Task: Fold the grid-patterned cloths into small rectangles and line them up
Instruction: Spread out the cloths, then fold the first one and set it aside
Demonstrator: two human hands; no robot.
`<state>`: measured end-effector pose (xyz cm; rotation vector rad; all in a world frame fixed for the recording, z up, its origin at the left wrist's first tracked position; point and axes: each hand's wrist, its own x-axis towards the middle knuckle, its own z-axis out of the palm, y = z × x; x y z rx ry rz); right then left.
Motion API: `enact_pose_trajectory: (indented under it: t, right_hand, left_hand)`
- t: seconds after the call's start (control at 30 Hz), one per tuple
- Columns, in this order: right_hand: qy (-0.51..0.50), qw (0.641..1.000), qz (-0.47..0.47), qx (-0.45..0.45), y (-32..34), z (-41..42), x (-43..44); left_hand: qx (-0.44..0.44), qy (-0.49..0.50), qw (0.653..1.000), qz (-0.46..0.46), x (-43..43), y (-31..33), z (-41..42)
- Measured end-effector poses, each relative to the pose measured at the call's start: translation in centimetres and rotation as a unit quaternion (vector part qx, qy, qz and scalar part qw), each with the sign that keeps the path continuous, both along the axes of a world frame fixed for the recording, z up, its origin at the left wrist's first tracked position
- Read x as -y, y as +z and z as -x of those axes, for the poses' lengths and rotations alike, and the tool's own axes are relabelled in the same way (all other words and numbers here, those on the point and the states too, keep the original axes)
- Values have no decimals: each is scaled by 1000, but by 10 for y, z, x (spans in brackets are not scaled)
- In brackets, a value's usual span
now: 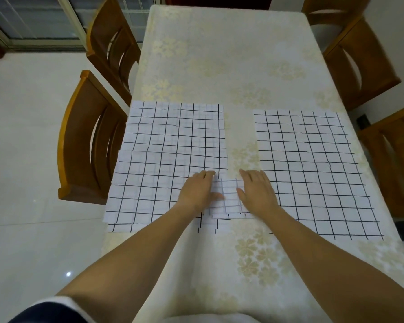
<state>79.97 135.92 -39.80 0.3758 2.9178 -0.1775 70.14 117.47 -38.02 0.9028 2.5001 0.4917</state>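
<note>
Left hand (197,191) and right hand (257,192) lie flat, gripping nothing, on a small folded white black-gridded cloth (230,198)

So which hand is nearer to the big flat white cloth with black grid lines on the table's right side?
Right. The right hand lies at the left edge of that big white grid cloth; the left hand is farther left, beyond the small folded grid cloth.
</note>
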Motion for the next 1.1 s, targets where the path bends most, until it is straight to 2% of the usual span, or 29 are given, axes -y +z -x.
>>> enact_pose_trajectory:
  t: [0.1,0.33,0.43,0.57,0.63,0.7,0.8,0.87,0.93,1.0,1.1]
  right_hand:
    - [10,1000,12,3,4,16,-6]
    - [-7,995,32,97,10,30,-21]
    - [-12,994,43,97,7,29,-23]
    - [-46,992,93,74,12,23,-21]
    - [-95,981,167,26,15,15,-22]
    - [-171,945,277,-37,23,5,-23]
    - [-275,853,429,-113,42,-11,-20]
    - [-346,786,490,-147,51,-19,-14]
    - [-386,738,526,-174,60,-24,-3]
    - [-391,722,537,-194,69,-28,9]
    - [-378,704,560,-217,86,-38,24]
  left_hand:
    - [-40,-28,998,37,-9,-2,6]
    - [-48,-51,991,111,-18,-6,19]
    - [-52,-50,991,115,-18,-10,21]
    - [4,-13,996,86,-15,-9,21]
    - [94,61,994,8,-9,-9,22]
    - [180,147,967,-105,-3,-1,20]
    - [239,221,919,-222,11,11,13]
    - [276,256,883,-280,17,23,6]
    - [326,264,853,-311,21,31,-1]
    - [359,244,843,-317,26,40,-15]
    - [310,228,870,-310,40,55,-33]
